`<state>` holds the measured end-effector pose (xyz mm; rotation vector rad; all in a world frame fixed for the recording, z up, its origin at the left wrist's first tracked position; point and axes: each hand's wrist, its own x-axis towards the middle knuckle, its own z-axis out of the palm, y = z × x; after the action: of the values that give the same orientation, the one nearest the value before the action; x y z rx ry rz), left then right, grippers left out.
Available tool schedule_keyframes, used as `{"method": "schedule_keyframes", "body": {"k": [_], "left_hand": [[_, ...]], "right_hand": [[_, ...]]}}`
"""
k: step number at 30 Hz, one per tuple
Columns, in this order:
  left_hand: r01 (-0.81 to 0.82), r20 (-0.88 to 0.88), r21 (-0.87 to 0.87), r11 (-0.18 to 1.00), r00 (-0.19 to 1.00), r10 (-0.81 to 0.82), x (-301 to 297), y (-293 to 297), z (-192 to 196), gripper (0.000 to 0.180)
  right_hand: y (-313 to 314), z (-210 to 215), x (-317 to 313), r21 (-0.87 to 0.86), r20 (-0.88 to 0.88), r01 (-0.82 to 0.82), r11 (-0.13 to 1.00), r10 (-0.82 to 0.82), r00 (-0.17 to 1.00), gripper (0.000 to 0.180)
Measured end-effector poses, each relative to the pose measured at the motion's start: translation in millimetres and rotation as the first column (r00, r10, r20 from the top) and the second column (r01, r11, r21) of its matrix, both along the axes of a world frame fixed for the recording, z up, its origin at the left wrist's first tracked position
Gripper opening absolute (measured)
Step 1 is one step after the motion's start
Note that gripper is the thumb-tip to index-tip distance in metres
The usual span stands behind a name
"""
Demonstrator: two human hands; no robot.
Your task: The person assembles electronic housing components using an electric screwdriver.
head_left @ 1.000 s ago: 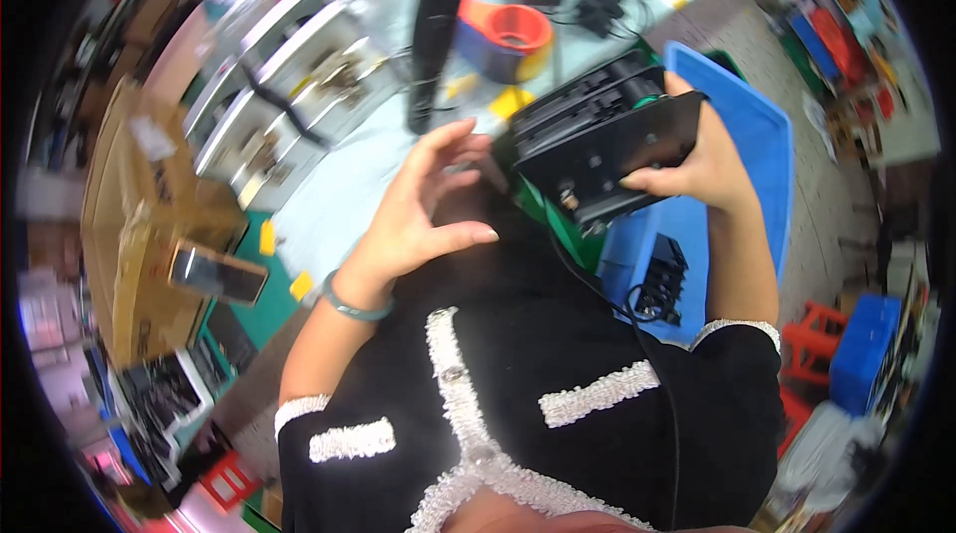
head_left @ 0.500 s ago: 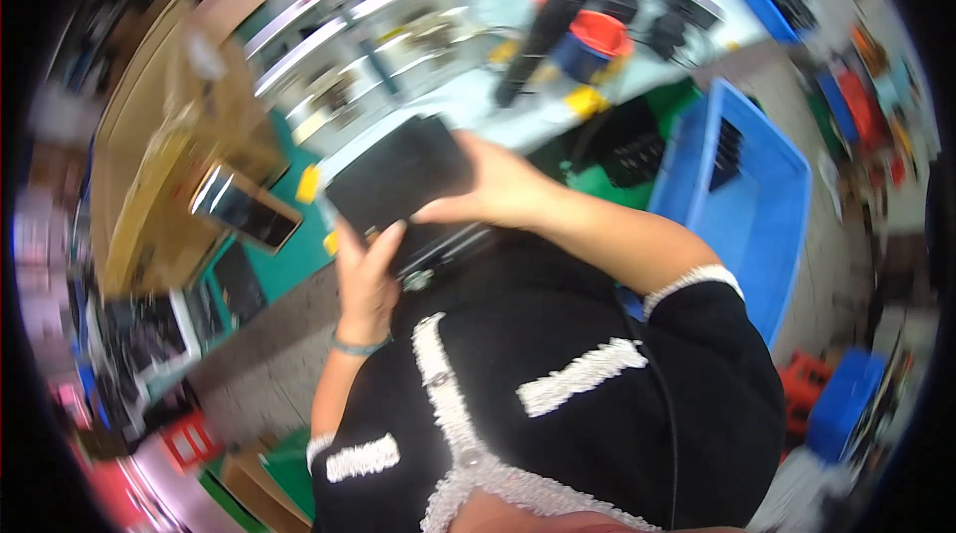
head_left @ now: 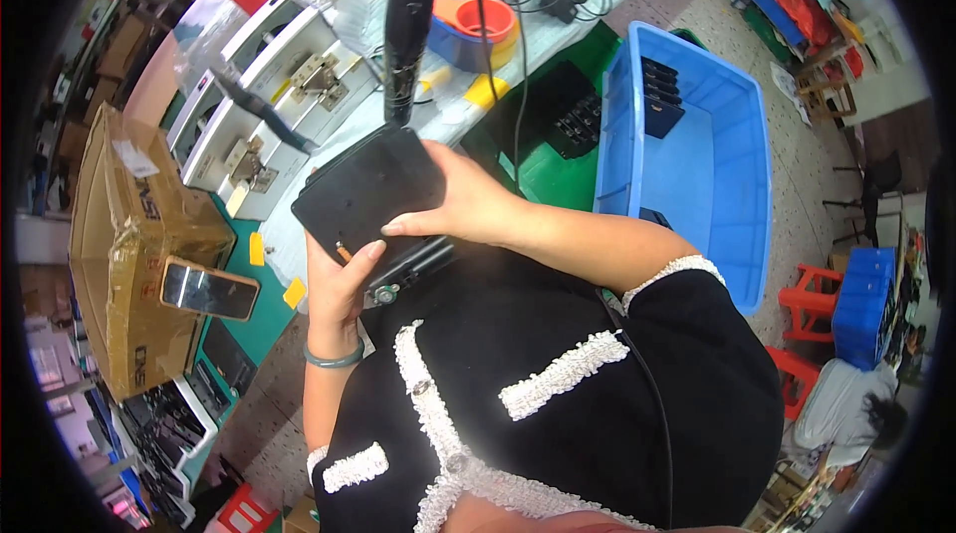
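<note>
One brown cardboard box (head_left: 154,224) stood at nine o'clock, one phone (head_left: 209,290) just beside it; two metal fittings (head_left: 319,82) showed at ten. Next came the left hand (head_left: 334,286), curled around the lower-left edge of one black device (head_left: 368,184), thumb on top. The device lay between both hands, near the centre toward ten o'clock, its long axis running from eight to two, its broad face turned to the camera. That face looked flat and dark, with rounded corners; a green detail showed below it. One black tool (head_left: 406,45) pointed to six. The right hand (head_left: 460,199) clasped the device's right end, fingers partly hidden. One blue bin (head_left: 712,224) sat between two and three.
</note>
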<state>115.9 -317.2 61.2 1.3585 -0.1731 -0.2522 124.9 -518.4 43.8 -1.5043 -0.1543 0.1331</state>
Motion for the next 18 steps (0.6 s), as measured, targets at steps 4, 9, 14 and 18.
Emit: {"method": "schedule_keyframes", "body": {"k": [4,9,14,18], "left_hand": [[0.144,-0.057,-0.305,0.941,0.984,-0.169,1,20,-8,0.090],[0.074,0.000,-0.345,0.936,0.997,-0.079,7,30,-18,0.104],[0.090,0.336,0.012,0.996,0.938,-0.089,37,43,-1,0.117],[0.507,0.411,0.073,0.859,0.770,-0.489,53,49,27,0.105]], "right_hand": [[-1,9,1,0.299,-0.047,-0.054,0.953,0.071,0.996,0.078],[1,1,8,0.580,-0.203,-0.251,0.775,0.436,0.877,0.066],[21,-29,7,0.818,-0.204,-0.309,0.485,0.748,0.632,0.074],[40,-33,1,0.856,-0.134,-0.377,0.353,0.856,0.499,0.080]]}}
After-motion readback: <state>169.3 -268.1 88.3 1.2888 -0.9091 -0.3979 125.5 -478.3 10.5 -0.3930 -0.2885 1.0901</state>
